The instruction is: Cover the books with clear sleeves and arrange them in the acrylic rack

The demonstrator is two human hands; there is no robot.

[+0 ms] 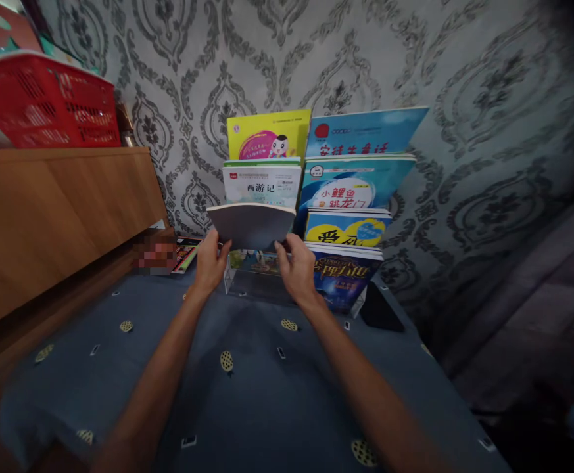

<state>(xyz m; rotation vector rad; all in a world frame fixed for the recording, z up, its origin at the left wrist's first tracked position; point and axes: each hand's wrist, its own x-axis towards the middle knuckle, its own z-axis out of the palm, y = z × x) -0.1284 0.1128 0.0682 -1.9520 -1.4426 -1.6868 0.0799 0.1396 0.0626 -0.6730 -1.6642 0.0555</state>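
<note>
A grey-covered book [253, 226] is held between my two hands, tilted, at the front left of a tiered book rack [262, 289]. My left hand [212, 261] grips its left edge, thumb on the near face. On its right edge my right hand [296, 266] is closed in the same way. Behind it stand a white book with Chinese print [262, 184] and a yellow book [269, 135]. Beneath it shows part of a colourful picture cover [257, 261]. The rack's right column holds several books, among them a dark blue one [343, 279] in front.
A blue patterned cloth [247, 401] covers the surface under the rack. Left stands a wooden cabinet [60, 223] with a red basket [64, 105] on top. Magazines [185, 253] lie by the cabinet. A flat black item [380, 309] lies right of the rack, and patterned wallpaper rises behind.
</note>
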